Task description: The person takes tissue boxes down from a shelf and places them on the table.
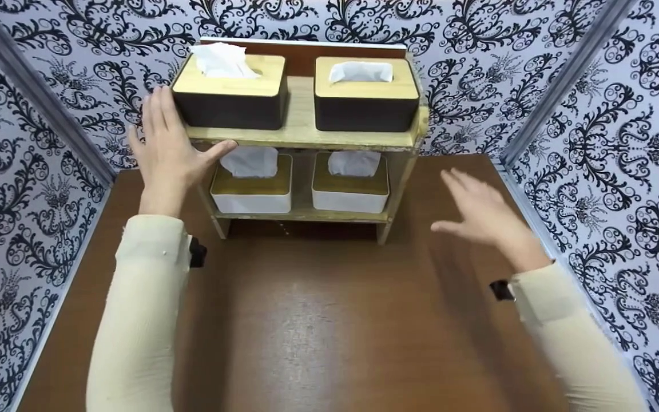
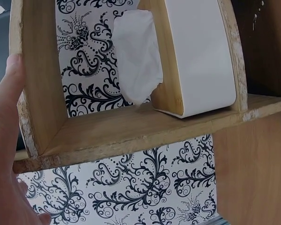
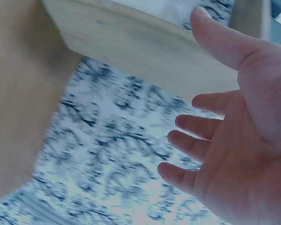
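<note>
A two-tier wooden shelf [image 1: 301,137] stands at the back of the brown table. Its top board carries two dark boxes with light wood lids, a left one [image 1: 229,109] and a right one [image 1: 366,114], white tissue showing from each. My left hand [image 1: 163,137], fingers spread, is at the shelf's upper left corner beside the left dark box; in the left wrist view its thumb lies at the shelf's edge [image 2: 84,150]. My right hand [image 1: 478,212] hangs in the air right of the shelf, fingers extended and holding nothing; the right wrist view shows its palm [image 3: 243,136].
Two white tissue boxes with wooden lids, one left [image 1: 252,203] and one right [image 1: 349,201], sit on the lower board. Walls with black-and-white scroll patterns [image 1: 621,171] enclose the brown table [image 1: 306,320] at the back and both sides.
</note>
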`<state>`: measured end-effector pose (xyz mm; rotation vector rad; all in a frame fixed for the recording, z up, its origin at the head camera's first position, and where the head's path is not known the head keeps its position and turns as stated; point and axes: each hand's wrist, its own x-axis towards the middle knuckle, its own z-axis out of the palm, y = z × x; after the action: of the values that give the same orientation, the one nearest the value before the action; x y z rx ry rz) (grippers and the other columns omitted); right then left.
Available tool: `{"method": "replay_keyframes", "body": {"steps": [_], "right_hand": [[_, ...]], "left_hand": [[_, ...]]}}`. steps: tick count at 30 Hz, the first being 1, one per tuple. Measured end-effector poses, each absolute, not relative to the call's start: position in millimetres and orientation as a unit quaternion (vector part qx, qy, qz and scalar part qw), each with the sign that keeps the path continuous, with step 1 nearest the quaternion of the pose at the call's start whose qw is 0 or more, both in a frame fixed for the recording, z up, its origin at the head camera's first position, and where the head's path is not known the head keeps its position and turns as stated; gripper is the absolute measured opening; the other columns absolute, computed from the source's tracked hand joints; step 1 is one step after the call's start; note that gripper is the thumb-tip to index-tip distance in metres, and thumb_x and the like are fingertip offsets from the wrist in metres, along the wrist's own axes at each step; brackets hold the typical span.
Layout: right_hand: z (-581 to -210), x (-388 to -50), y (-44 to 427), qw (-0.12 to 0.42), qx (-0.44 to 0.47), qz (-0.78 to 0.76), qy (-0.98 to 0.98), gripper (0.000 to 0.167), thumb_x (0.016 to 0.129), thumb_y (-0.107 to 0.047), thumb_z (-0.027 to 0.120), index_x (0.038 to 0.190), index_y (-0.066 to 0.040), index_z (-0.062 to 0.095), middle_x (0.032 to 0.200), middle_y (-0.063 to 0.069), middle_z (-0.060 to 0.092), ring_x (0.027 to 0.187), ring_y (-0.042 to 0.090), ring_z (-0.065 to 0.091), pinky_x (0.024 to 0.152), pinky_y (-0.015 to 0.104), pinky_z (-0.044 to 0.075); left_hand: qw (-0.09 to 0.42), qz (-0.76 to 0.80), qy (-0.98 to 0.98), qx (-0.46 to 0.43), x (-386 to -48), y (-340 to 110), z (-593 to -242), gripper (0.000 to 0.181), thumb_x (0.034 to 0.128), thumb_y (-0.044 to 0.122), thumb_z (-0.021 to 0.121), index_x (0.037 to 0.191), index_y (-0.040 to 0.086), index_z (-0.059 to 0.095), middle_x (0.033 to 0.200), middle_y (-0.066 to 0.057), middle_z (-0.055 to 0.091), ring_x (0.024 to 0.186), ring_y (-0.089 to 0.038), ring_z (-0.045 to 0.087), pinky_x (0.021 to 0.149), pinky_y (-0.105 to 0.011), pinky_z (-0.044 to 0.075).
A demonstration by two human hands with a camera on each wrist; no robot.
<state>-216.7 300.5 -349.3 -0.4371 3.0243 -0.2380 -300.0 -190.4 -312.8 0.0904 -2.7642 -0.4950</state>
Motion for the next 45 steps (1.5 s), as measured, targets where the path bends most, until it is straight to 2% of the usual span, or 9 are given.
{"method": "replay_keyframes", "body": {"steps": [13,19,28,36,45], "right_hand": [[-261,-234,271,-0.008,-0.158,-0.086,0.984,0.114,0.08,-0.065,0.065,0.157,-0.017,-0.004,0.165,0.011,-0.004,0.151,0.041,0.005,0.12,0.065,0.004],[-238,-242,251,-0.018,-0.16,-0.085,0.983,0.116,0.079,-0.063,0.067,0.157,-0.02,-0.006,0.164,0.008,-0.01,0.151,0.041,0.0,0.12,0.066,0.0],[-210,-257,220,-0.032,-0.18,-0.07,0.981,0.123,0.074,-0.07,0.067,0.157,-0.02,-0.008,0.165,0.009,-0.011,0.152,0.039,-0.002,0.122,0.061,-0.004],[-194,-278,193,0.001,-0.183,-0.04,0.982,0.122,0.075,-0.071,0.066,0.157,-0.017,-0.007,0.164,0.009,-0.014,0.152,0.037,-0.006,0.122,0.06,-0.008],[-185,-308,165,0.039,-0.178,-0.027,0.983,0.123,0.074,-0.072,0.067,0.157,-0.02,-0.007,0.164,0.008,-0.014,0.152,0.035,-0.008,0.122,0.059,-0.01]], "left_hand": [[0.152,-0.163,-0.974,0.049,-300,-194,-311,0.137,0.0631,0.091,0.052,0.155,0.018,-0.017,0.164,-0.003,-0.017,0.153,-0.025,-0.012,0.119,-0.064,-0.009],[0.156,-0.159,-0.974,0.049,-301,-193,-311,0.137,0.0631,0.092,0.051,0.155,0.018,-0.017,0.165,-0.003,-0.016,0.153,-0.026,-0.011,0.119,-0.065,-0.009],[0.159,-0.146,-0.975,0.049,-301,-192,-311,0.136,0.0641,0.092,0.051,0.155,0.016,-0.016,0.165,-0.005,-0.013,0.153,-0.027,-0.008,0.119,-0.066,-0.009],[0.153,-0.144,-0.976,0.045,-302,-190,-311,0.136,0.0643,0.092,0.051,0.155,0.016,-0.017,0.165,-0.006,-0.015,0.153,-0.029,-0.008,0.119,-0.065,-0.009],[0.158,-0.148,-0.975,0.042,-299,-188,-312,0.135,0.0649,0.09,0.053,0.156,0.017,-0.015,0.165,-0.006,-0.012,0.153,-0.028,-0.007,0.118,-0.065,-0.012]]}}
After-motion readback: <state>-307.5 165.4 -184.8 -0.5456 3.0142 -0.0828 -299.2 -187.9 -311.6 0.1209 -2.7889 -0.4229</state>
